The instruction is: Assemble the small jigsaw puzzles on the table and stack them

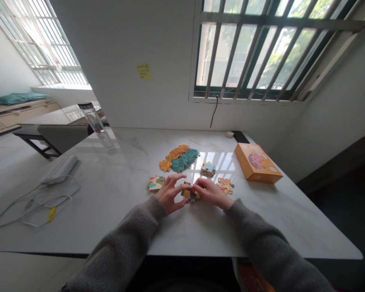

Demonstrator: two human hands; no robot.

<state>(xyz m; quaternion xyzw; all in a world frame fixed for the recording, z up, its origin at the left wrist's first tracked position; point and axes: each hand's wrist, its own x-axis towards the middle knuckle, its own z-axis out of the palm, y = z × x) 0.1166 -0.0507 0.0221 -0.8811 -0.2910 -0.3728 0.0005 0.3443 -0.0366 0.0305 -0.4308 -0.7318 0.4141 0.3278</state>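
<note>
A small stack of jigsaw puzzle pieces (188,195) with dark and tan printing lies between my hands on the white marbled table. My left hand (171,194) is at its left side, thumb and fingers apart in a loose curve. From the right, my right hand (211,192) pinches at the top piece with thumb and forefinger; its fingertips partly cover that piece. A stack of pale puzzle pieces (156,183) is beside my left hand, partly behind it. Orange-red printed pieces (226,185) lie just past my right hand, and a taller blue-topped stack (208,168) stands behind it.
Orange pieces (178,152) and teal pieces (185,160) lie in overlapping rows farther back. An orange box (257,163) is at the right, near a black flat object (241,137). At the left are a clear bottle (97,125) and a white device (59,168) with a looped cable.
</note>
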